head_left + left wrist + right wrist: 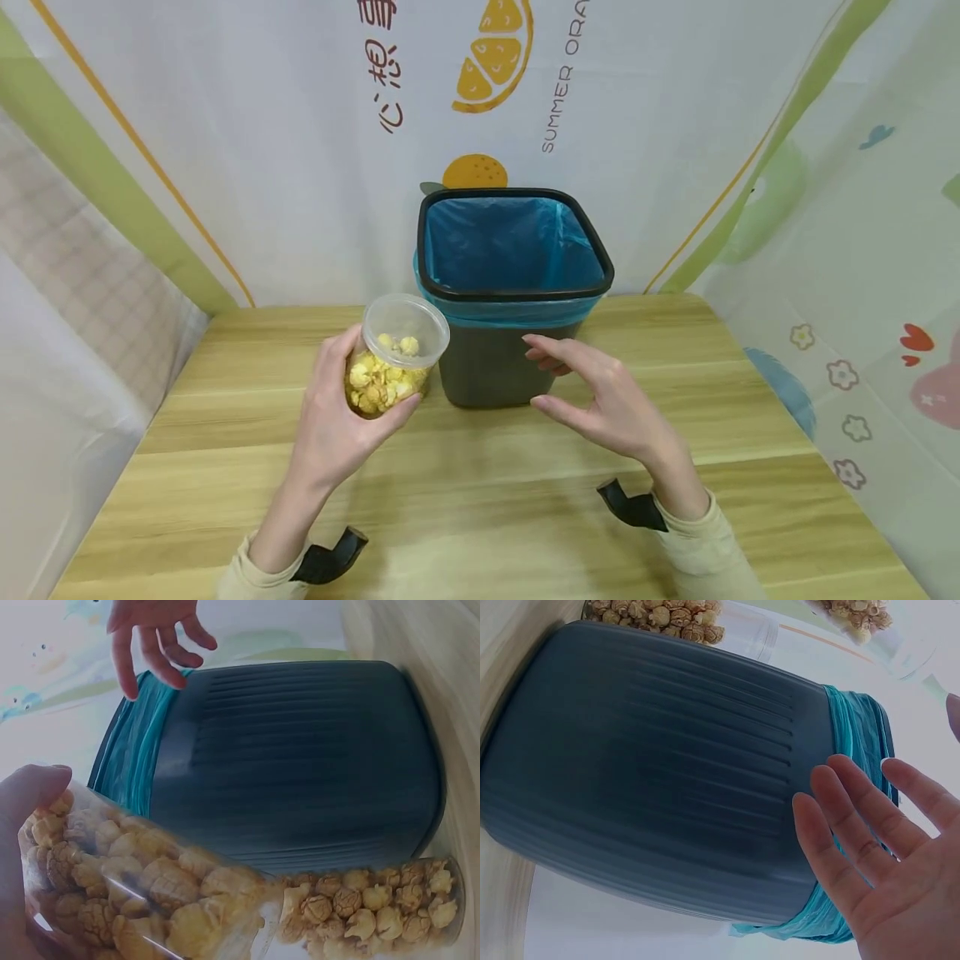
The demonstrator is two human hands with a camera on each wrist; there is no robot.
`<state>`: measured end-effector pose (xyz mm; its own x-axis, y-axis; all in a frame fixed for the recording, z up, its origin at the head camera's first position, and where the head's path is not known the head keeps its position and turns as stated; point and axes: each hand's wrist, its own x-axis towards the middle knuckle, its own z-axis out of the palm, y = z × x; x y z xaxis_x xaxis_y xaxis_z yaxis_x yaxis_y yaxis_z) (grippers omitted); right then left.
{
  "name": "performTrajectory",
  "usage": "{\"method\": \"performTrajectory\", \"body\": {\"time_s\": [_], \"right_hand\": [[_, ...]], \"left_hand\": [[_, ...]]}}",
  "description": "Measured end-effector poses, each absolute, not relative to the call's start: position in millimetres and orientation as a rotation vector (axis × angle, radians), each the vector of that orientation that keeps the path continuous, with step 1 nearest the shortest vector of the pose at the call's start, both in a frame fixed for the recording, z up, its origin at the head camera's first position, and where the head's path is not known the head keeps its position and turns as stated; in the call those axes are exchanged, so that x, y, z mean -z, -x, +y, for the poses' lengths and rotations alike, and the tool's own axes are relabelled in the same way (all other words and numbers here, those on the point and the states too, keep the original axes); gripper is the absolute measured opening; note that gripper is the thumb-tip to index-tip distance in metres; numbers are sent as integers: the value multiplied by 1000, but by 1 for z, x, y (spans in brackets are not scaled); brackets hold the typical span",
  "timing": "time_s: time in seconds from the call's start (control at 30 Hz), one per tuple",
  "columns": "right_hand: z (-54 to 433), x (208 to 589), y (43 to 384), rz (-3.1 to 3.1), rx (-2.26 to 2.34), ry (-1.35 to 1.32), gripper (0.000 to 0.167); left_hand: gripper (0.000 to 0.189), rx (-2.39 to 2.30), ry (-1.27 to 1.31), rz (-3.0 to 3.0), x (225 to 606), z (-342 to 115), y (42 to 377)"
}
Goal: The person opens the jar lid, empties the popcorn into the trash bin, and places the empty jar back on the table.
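My left hand point(330, 425) grips a clear plastic jar point(381, 385) partly filled with yellow popcorn, held up and tilted at the front left of the bin. In the left wrist view the popcorn fills the near part of this jar point(142, 889). A second popcorn jar point(375, 907) stands on the table beside the bin, mostly hidden behind the held one in the head view. My right hand point(607, 396) hovers at the bin's front right, fingers extended and thumb apart, holding nothing. The dark bin point(495, 367) has a black rim and a blue liner bag point(495, 237).
The bin stands at the back of a wood-grain table point(465, 517). A white curtain point(300, 167) with orange-slice prints hangs behind it. Patterned sheets point(862, 250) line the right side, and white cloth lies along the left edge.
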<state>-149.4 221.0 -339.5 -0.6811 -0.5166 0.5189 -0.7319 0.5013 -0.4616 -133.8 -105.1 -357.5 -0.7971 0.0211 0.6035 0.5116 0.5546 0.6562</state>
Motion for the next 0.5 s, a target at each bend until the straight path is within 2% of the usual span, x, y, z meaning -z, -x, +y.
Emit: {"method": "performTrajectory", "body": {"time_s": [0.5], "right_hand": [[222,339,150,-2429,-993,-1035,70]], "left_hand": [[97,1115,536,-2312,370,-86,132]]}}
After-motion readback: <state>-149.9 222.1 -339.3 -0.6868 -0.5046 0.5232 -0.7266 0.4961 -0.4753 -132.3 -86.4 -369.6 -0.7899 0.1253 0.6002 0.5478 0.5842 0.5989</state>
